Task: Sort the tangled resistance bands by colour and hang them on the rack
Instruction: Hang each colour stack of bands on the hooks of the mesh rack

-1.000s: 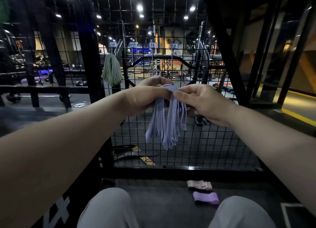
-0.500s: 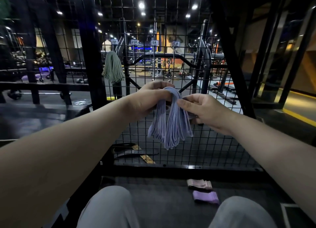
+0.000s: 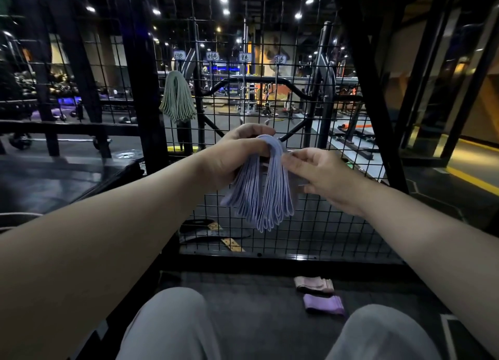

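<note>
Bunch of blue bands point(image 3: 261, 194) hanging from left hand point(image 3: 232, 158) gripping their top, right hand point(image 3: 322, 176) pinching their right side

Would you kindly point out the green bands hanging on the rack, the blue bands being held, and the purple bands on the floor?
green bands point(image 3: 177, 100), head view, middle of the hanging bundle.
blue bands point(image 3: 266, 194), head view, on the dangling loops.
purple bands point(image 3: 324, 304), head view, middle of the folded stack.

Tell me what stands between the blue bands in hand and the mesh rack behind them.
Nothing visible. The left hand grips the blue bands in front of the mesh rack, the right hand pinching them; the green bands hang well off to the left.
</note>
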`<move>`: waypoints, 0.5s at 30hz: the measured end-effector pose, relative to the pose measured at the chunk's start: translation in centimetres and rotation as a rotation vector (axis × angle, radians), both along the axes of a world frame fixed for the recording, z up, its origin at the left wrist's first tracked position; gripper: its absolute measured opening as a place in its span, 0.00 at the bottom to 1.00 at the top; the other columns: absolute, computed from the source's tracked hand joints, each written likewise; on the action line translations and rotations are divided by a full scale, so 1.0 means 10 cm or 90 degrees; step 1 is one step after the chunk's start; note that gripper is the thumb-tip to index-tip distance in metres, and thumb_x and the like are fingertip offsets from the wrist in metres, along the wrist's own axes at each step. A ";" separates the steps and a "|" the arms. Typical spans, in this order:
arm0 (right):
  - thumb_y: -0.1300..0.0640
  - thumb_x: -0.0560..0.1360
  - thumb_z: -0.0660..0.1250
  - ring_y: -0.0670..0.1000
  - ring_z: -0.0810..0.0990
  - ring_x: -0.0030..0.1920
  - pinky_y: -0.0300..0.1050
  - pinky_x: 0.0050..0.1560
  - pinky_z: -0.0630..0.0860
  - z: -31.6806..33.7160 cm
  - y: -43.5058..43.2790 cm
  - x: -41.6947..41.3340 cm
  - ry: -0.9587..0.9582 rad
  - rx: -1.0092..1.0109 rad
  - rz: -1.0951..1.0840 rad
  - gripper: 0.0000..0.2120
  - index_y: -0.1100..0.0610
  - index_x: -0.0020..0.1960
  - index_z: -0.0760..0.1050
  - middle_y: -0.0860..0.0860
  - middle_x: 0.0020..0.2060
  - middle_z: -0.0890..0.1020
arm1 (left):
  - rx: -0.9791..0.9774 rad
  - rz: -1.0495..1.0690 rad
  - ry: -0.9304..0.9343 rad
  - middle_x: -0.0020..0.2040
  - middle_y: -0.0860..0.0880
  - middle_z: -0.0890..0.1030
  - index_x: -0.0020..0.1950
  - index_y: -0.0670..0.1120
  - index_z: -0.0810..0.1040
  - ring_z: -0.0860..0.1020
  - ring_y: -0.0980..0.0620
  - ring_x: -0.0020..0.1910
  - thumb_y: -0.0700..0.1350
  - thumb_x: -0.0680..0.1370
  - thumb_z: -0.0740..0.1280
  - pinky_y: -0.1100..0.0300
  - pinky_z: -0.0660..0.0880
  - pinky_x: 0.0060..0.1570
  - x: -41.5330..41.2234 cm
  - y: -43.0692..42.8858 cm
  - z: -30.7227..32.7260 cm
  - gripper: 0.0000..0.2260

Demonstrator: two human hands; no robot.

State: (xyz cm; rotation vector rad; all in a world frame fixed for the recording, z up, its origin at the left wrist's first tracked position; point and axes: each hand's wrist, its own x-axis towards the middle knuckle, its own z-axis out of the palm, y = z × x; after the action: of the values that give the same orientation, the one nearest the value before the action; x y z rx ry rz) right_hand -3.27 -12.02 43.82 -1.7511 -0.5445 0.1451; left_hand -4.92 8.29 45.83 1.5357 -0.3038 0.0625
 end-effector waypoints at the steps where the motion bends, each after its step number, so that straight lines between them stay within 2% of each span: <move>1: 0.42 0.75 0.70 0.53 0.84 0.54 0.52 0.54 0.82 0.01 0.01 0.02 0.037 0.019 0.008 0.24 0.59 0.61 0.76 0.53 0.53 0.85 | 0.001 -0.004 0.002 0.52 0.42 0.82 0.65 0.42 0.77 0.81 0.45 0.45 0.35 0.73 0.70 0.55 0.80 0.41 -0.01 0.00 0.00 0.20; 3: 0.42 0.80 0.63 0.53 0.84 0.54 0.53 0.56 0.80 0.02 0.03 0.06 0.076 0.034 -0.010 0.21 0.59 0.60 0.78 0.53 0.51 0.86 | -0.006 -0.017 0.009 0.51 0.42 0.81 0.65 0.41 0.76 0.81 0.46 0.44 0.34 0.73 0.69 0.56 0.81 0.40 -0.01 -0.01 -0.01 0.20; 5: 0.45 0.83 0.60 0.54 0.83 0.57 0.55 0.62 0.78 0.03 0.04 0.10 0.089 0.041 -0.028 0.19 0.59 0.60 0.78 0.53 0.52 0.86 | -0.008 -0.026 0.012 0.51 0.42 0.82 0.64 0.43 0.77 0.81 0.45 0.45 0.37 0.69 0.70 0.54 0.81 0.42 -0.01 -0.02 -0.02 0.23; 11: 0.47 0.83 0.61 0.56 0.83 0.59 0.57 0.64 0.77 0.00 0.07 0.10 0.101 0.068 -0.040 0.18 0.60 0.61 0.79 0.55 0.54 0.86 | -0.038 -0.025 0.005 0.53 0.41 0.81 0.64 0.42 0.77 0.80 0.42 0.48 0.37 0.68 0.69 0.49 0.80 0.48 0.06 -0.04 -0.04 0.23; 15: 0.48 0.80 0.65 0.56 0.83 0.55 0.61 0.67 0.74 -0.04 0.07 0.11 0.065 0.094 -0.069 0.15 0.60 0.52 0.79 0.56 0.51 0.86 | -0.047 -0.027 0.008 0.51 0.42 0.82 0.62 0.43 0.78 0.80 0.42 0.48 0.38 0.69 0.69 0.48 0.80 0.50 0.09 -0.03 -0.06 0.21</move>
State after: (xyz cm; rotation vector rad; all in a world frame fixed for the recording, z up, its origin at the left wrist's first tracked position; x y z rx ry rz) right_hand -2.18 -11.30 43.46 -1.6158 -0.3755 0.1134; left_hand -4.01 7.97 45.28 1.4552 -0.3205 0.0306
